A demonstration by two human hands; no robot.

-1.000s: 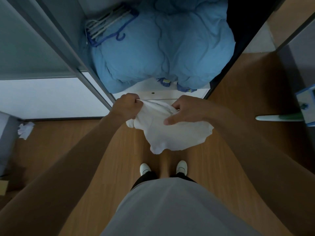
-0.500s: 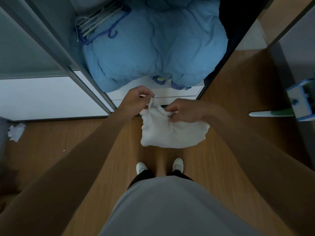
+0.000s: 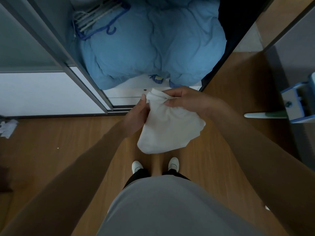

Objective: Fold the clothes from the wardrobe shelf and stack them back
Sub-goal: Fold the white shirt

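A white garment (image 3: 168, 128) hangs bunched in front of me, above the wooden floor and my white shoes. My right hand (image 3: 185, 101) pinches its gathered top edge from the right. My left hand (image 3: 136, 116) lies flat against the cloth's left side, thumb up at the top edge, holding it. The cloth's lower part sags in a rounded pouch. Beyond my hands stands the open wardrobe (image 3: 129, 92), its white bottom shelf showing at the front.
A big light-blue duvet (image 3: 153, 48) fills the wardrobe shelf, with blue and white hangers (image 3: 97, 19) at its back left. A sliding door frame (image 3: 68, 65) runs on the left. A mop head and handle (image 3: 289, 109) stick in from the right. Crumpled paper (image 3: 7, 127) lies at left.
My hands have come together at the garment's top edge. The left hand dropped from gripping the corner to lying along the cloth's left side, and the cloth swung slightly right.
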